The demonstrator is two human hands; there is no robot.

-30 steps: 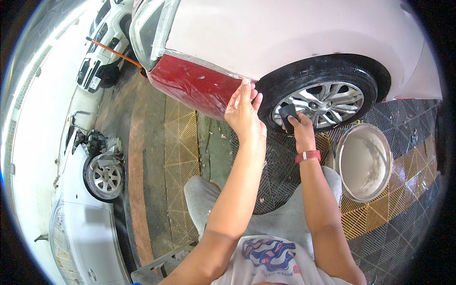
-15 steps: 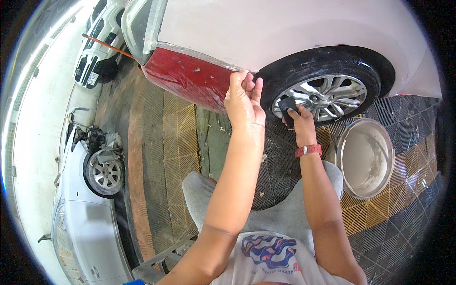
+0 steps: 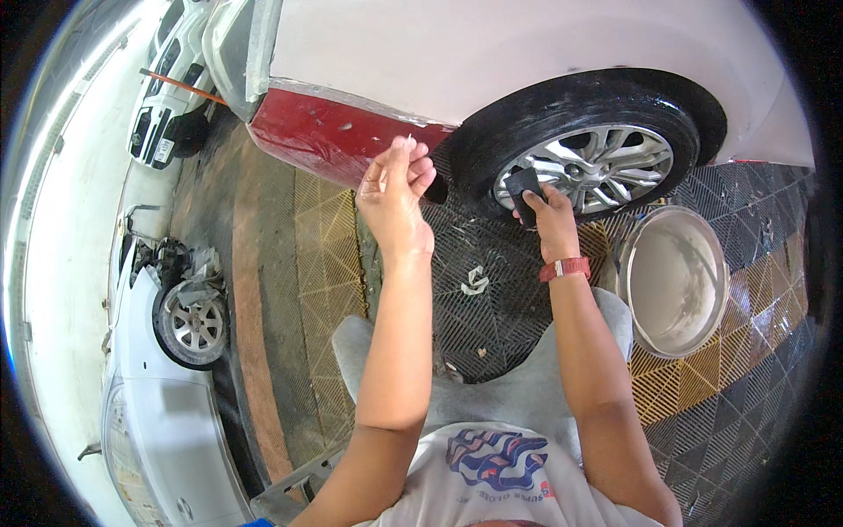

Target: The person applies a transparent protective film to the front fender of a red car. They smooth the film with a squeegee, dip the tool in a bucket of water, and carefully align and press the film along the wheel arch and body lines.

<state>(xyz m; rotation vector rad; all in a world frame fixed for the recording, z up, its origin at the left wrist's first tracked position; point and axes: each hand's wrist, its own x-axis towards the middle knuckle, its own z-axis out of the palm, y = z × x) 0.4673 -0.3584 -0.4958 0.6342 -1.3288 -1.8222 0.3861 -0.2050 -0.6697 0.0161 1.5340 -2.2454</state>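
Observation:
My left hand (image 3: 395, 202) is raised beside the red bumper (image 3: 325, 132), its fingers curled and pinched together at the tips. A tiny white bit shows at the fingertips, too small to name. My right hand (image 3: 555, 220) grips a dark rectangular block (image 3: 525, 195) by its lower end, thumb across its face. That block is held at the left edge of the silver wheel rim (image 3: 606, 171). Around the rim runs a wet-looking black tire (image 3: 479, 162). Above it spreads the dull pinkish-white body panel (image 3: 395, 53), with a rough, pale edge along the red bumper.
A round bucket (image 3: 630, 281) with a greyish inside stands right of my right wrist. Crumpled pale scraps (image 3: 475, 281) lie on the patterned floor mats (image 3: 492, 325). At left are a silver car (image 3: 171, 439) with an exposed front wheel and a white vehicle (image 3: 167, 97).
My left hand has moved left and slightly down, away from the panel's lower edge by the tire. My right hand keeps its hold on the block at the rim.

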